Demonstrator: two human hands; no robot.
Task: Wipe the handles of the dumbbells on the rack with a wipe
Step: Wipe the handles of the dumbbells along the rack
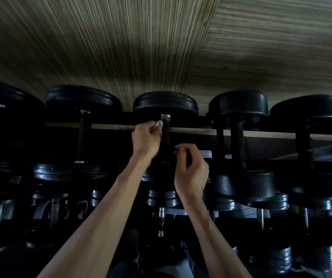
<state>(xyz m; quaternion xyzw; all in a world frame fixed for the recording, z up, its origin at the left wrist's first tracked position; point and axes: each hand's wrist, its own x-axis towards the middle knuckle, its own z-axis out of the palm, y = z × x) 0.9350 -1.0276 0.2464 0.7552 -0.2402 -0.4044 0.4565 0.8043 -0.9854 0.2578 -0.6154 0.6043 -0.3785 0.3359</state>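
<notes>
**Now wiping the far end of the middle dumbbell's handle**

Here the landmark is the middle dumbbell (165, 105) on the top row of the rack (261, 135), lying with one head toward the striped wall (121, 47) and the other toward the person. Its dark handle (165, 137) runs between the two hands. The left hand (146, 140) sits just left of that handle, near the far head, fingers curled and pinching a small white wipe (158, 123) against the handle's metal collar. The right hand (191, 169) is just right of the handle, nearer the person; its fingers are curled in, but whether they pinch anything or touch the handle cannot be told in the dim light.

The step in hand looks like the wipe of this handle, begun at its far end. The next move probably calls for drawing the wipe along the handle toward the near head, keeping it pressed round the bar. The neighbouring dumbbells on either side of the middle one would then remain to be wiped.
</notes>
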